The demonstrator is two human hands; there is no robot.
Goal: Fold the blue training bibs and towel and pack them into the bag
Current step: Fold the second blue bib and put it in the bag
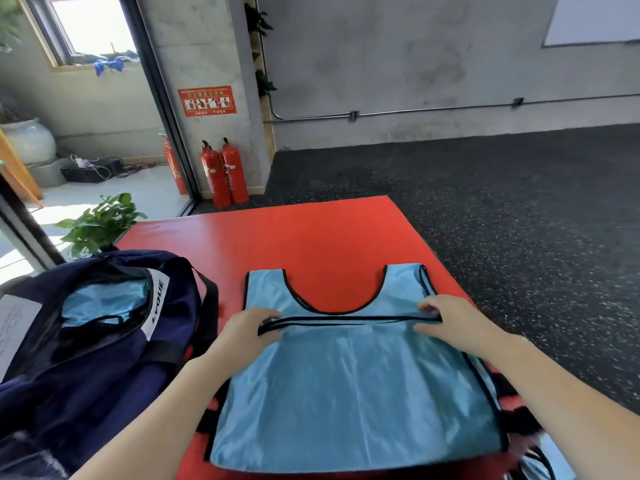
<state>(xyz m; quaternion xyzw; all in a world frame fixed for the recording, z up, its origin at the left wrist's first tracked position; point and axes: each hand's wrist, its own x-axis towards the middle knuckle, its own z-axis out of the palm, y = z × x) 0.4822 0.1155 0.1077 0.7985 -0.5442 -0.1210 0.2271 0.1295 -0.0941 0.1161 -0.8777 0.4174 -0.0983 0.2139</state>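
Observation:
A light blue training bib (353,386) with black trim lies on the red mat (294,237), its lower half folded up so the hem runs across just below the neckline. My left hand (247,332) pinches the left end of that black hem. My right hand (453,323) grips the right end of the hem. A navy bag (97,341) stands open at the left, with a folded blue bib (104,299) showing inside. More blue fabric (540,459) lies at the bottom right corner, partly hidden by my right arm.
The mat sits on dark speckled flooring (519,220). Two red fire extinguishers (225,173) stand by a concrete pillar beyond the mat. A potted green plant (100,221) sits behind the bag next to a glass door.

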